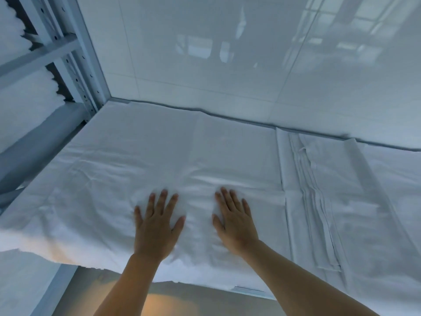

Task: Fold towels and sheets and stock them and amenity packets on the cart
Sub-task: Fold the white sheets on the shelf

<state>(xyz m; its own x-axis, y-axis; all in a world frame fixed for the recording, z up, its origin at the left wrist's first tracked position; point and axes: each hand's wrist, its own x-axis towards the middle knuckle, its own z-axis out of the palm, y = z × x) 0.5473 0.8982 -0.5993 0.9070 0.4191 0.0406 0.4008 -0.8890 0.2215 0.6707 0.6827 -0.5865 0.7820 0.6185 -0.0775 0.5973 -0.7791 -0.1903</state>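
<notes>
White cotton sheet (159, 156) lies spread across the counter (250, 290), its near edge hanging over the front. The left hand (157, 224) and right hand (234, 220) both press flat on it, palms down, fingers straight and spread, side by side near the front edge. Just to the right lies a folded sheet (319, 201) with stacked edges showing. Metal shelving (68, 53) stands at left against a glossy tiled wall (227, 53).

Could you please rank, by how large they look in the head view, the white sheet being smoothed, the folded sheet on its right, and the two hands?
1. White sheet, largest.
2. Folded sheet.
3. Left hand and right hand: alike, unranked.
</notes>
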